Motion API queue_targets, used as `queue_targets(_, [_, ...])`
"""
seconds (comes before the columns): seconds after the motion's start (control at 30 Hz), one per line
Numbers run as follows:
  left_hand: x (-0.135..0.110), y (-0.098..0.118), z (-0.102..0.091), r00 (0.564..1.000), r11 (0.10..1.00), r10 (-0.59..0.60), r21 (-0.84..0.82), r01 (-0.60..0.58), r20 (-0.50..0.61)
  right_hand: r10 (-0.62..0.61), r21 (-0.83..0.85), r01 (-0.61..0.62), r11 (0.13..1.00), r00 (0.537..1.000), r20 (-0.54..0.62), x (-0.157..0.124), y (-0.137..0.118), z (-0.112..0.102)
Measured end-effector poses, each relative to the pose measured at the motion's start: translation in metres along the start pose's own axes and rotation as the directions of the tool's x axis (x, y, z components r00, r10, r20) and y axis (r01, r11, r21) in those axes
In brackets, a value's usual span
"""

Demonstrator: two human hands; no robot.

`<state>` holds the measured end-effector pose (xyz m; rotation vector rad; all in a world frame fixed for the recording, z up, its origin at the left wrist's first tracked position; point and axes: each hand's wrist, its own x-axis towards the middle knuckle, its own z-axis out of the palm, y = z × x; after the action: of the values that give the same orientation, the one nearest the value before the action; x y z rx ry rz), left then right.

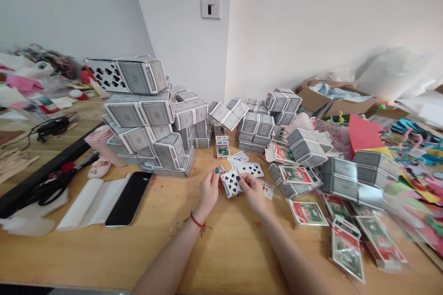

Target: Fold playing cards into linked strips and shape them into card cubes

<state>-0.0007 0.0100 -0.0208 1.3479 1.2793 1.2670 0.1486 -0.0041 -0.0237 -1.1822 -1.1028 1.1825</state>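
Between my two hands, above the front middle of the table, are playing cards point(230, 183) with black spades facing up. My left hand point(209, 190) grips them at their left edge, thumb on top. My right hand point(252, 190) pinches their right edge between thumb and fingers. How many cards are in this stack I cannot tell. Just beyond my hands lie loose playing cards point(251, 169), some face up, and one card point(267, 190) peeks out beside my right hand. Grey-backed blocks folded from cards point(157, 113) rise in a tall stack at the left.
More card blocks point(256, 124) stand at the back and right. Red and green card boxes point(308, 213) lie at the right, near coloured paper point(367, 131). A phone point(128, 199), white paper roll point(92, 200) and black scissors point(57, 186) lie at the left. An open carton point(321, 101) sits behind.
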Motion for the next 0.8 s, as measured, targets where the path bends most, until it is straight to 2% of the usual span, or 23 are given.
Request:
queue_targets(0.1, [-0.001, -0.001, 0.002, 0.993, 0.996, -0.049, -0.066, 0.057, 0.104, -0.016, 0.079, 0.02, 0.997, 0.998, -0.053, -0.002, -0.001, 0.005])
queue_targets(0.2, [-0.005, -0.002, 0.005, 0.983, 1.0, -0.019, -0.018, 0.022, 0.181, -0.024, 0.124, 0.029, 0.992, 0.999, -0.036, -0.005, -0.003, 0.009])
queue_targets(0.37, [-0.01, 0.0, 0.007, 0.991, 0.997, 0.068, -0.043, -0.063, 0.118, 0.005, 0.178, -0.016, 0.984, 0.998, 0.059, -0.007, -0.007, 0.014])
queue_targets(0.57, [-0.012, 0.002, 0.006, 0.994, 0.987, 0.013, -0.163, 0.005, 0.11, 0.083, 0.229, -0.118, 0.966, 0.984, 0.156, -0.012, -0.006, 0.021])
queue_targets(0.8, [-0.013, 0.005, 0.006, 0.998, 0.983, -0.004, -0.183, 0.014, 0.056, 0.108, 0.255, -0.143, 0.956, 0.983, 0.149, -0.016, -0.009, 0.027])
